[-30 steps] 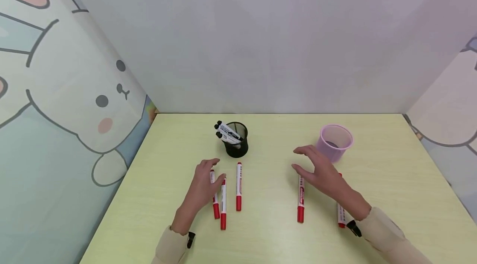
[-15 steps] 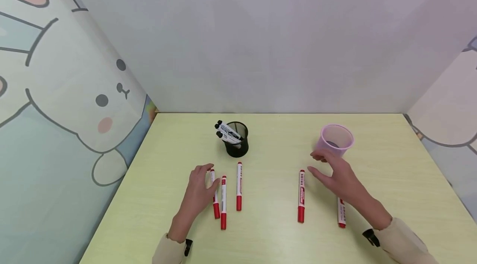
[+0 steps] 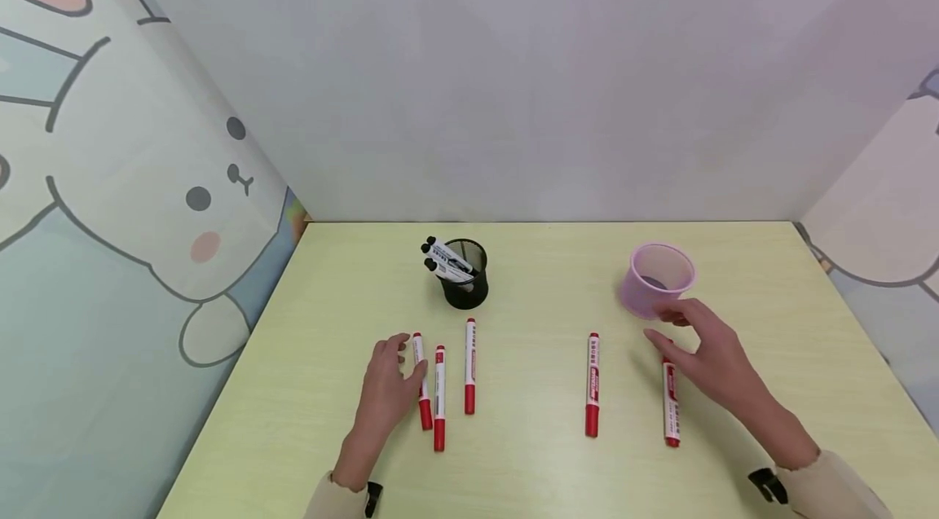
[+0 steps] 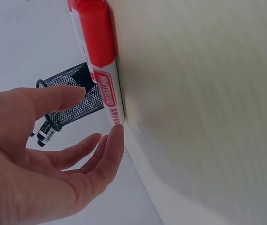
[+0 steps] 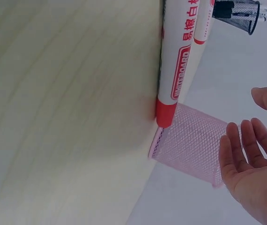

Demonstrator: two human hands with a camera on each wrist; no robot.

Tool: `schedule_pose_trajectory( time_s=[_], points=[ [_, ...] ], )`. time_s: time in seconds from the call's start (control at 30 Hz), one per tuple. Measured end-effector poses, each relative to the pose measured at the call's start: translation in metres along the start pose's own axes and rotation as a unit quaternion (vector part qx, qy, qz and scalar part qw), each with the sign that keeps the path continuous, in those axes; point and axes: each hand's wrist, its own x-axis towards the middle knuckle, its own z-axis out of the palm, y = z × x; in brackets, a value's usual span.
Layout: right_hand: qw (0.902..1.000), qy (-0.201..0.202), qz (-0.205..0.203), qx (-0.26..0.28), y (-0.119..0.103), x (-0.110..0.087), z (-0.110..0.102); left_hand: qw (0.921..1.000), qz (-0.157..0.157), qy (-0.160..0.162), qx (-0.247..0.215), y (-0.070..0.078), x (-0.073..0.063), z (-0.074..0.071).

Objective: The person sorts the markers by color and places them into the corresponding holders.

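My left hand (image 3: 385, 393) hovers with fingers loosely bent beside the leftmost red-and-white whiteboard marker (image 3: 425, 415). In the left wrist view a fingertip is close to or touching the end of a marker (image 4: 107, 89); I cannot tell which. Two similar markers, one (image 3: 439, 405) near it and another (image 3: 470, 364) farther right, lie alongside. My right hand (image 3: 715, 360) holds nothing, thumb and fingers apart, over the far end of the rightmost red marker (image 3: 671, 409). Another red marker (image 3: 592, 380) lies to its left. A pink mesh pen holder (image 3: 641, 295) stands just beyond the right hand.
A black mesh pen holder (image 3: 469, 291) stands at the back left of the middle, with several black-capped white markers (image 3: 447, 258) leaning in it. The light wooden table (image 3: 528, 454) ends at a pale back wall (image 3: 543, 95). Cartoon-printed panels (image 3: 132, 177) flank it.
My right hand has moved right, from above the inner red marker to the rightmost one. The left hand has shifted slightly left and nearer to me. Markers and pen holders have stayed put.
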Motion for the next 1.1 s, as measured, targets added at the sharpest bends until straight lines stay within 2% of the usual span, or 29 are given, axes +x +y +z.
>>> schedule_pose_trajectory(
  time_s=[0.23,0.5,0.73,0.9,1.1],
  points=[
    [0.9995,0.023,0.015,-0.013,0.012,-0.008,-0.011,0.9995,-0.029,-0.014,0.002,0.000,-0.003,0.005],
    [0.9947,0.046,0.092,-0.002,0.019,-0.007,-0.019,0.9985,-0.049,-0.020,-0.016,0.000,-0.004,0.006],
    [0.9892,0.006,0.146,0.014,0.028,0.000,-0.019,0.9983,-0.051,-0.019,-0.021,0.002,-0.006,0.006],
    [0.9862,-0.026,0.161,0.029,0.035,0.005,-0.019,0.9978,-0.054,-0.025,-0.027,0.001,-0.006,0.005],
    [0.9827,-0.035,0.173,0.056,0.043,0.011,-0.015,0.9970,-0.058,-0.039,-0.033,0.000,-0.004,0.006]
  ],
)
